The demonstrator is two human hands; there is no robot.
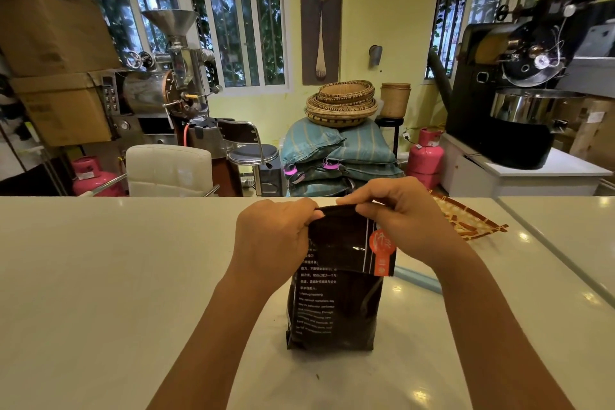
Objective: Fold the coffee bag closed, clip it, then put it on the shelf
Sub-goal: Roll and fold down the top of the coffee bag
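Hands folding a glossy black coffee bag (336, 303) upright on the pale counter (100, 276), centre frame.
Left hand (273, 233) and right hand (399, 213) each pinch the bag's folded-over top edge; a patterned orange cloth (472, 221) lies right of them.

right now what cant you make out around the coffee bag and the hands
Head view only:
- Coffee bag mouth: covered by left hand and right hand.
- Clip: none seen; a pale blue item behind the right forearm is mostly hidden.
- Shelf: not identifiable.
- Bag's small print: too small to read.
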